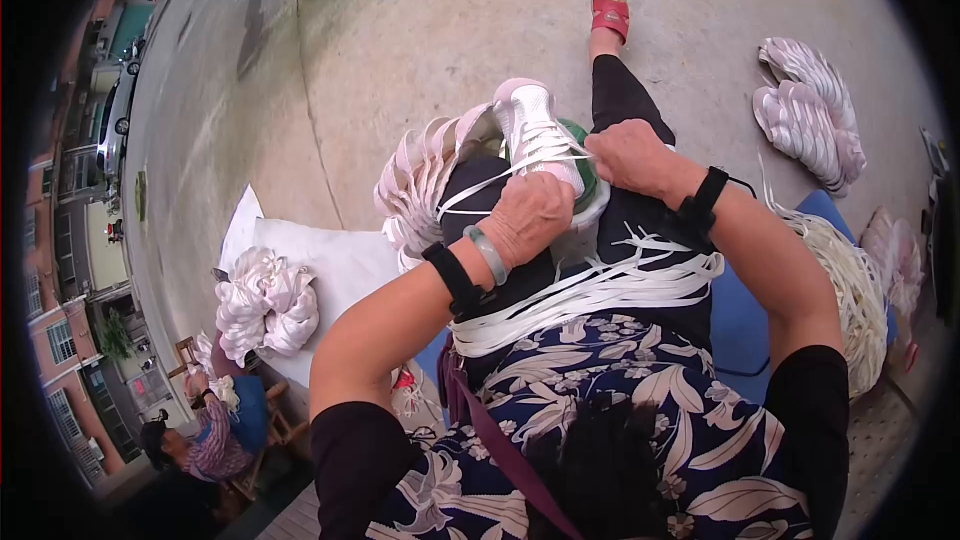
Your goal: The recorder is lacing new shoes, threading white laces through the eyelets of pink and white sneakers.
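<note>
Lying to my left on a white sheet is a bunched bundle of glossy pale-pink shoes. My left hand curls against the near end of a textured pink-and-white shoe between my knees; what it pinches I cannot tell. My right hand, just beside the shoe, pinches its flat white lace.

Your top: navy, cream leaf-and-flower print. Trousers black, slipper red, strap purple. Shoe white, pale pink; your lap laces white.
</note>
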Demonstrator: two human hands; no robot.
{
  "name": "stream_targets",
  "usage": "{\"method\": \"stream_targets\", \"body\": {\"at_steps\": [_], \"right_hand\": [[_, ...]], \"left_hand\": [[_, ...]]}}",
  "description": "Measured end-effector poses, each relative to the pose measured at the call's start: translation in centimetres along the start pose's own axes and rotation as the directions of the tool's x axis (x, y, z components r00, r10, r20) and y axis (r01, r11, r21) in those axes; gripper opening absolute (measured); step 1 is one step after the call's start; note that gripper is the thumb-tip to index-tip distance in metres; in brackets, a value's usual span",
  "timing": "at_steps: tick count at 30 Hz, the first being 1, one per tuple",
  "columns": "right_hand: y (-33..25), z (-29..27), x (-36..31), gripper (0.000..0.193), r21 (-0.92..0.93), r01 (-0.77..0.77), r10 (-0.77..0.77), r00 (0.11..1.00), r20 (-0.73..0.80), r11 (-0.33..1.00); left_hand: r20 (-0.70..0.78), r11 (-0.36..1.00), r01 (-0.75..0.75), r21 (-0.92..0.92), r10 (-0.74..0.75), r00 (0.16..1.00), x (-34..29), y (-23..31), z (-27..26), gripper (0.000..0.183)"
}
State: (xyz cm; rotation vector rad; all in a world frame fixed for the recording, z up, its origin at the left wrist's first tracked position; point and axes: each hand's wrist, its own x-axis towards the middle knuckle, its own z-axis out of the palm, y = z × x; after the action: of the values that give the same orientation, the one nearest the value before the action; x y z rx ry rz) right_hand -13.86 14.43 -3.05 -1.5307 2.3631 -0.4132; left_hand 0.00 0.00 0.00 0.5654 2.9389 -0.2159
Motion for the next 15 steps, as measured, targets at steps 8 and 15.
{"method": "stream_targets", "body": {"at_steps": [8,15], "right_hand": [[-0.3,0.4,-0.4,0.008,-0.018,0.078,-0.078,0.997,-0.017,0.997],[-0.2,0.9,0.6,0.008,-0.101,0.128,-0.131,0.991,-0.024,0.987]], "left_hand": [[-0.276,0.983,0.003,-0.182,-0.054,0.96,0.5,0.4,1.0,0.008],[-0.133,0.989,0.034,-0.141,-0.053,0.99,0.6,-0.5,1.3,0.007]]}}
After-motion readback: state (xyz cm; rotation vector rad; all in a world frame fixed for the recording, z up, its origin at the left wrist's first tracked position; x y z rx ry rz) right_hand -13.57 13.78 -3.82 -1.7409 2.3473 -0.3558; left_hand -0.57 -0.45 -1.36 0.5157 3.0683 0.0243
